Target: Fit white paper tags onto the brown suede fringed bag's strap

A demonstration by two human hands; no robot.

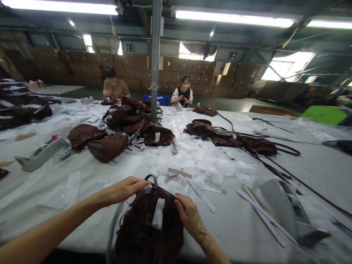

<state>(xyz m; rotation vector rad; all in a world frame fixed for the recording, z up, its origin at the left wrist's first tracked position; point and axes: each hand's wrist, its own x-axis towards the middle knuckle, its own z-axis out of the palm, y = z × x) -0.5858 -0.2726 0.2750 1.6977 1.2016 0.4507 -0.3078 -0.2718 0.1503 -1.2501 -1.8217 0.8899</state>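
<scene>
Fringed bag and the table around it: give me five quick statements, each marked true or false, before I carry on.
1. The left hand and right hand both touch the fringed bag. True.
2. The fringed bag is pale cream. False: it is dark brown.
3. A white wrap shows on the fringed bag's front. True.
4. The green panel is at the far left. False: the green panel is at the far right.
5. A grey tape dispenser is to the right hand's right. True.
</scene>
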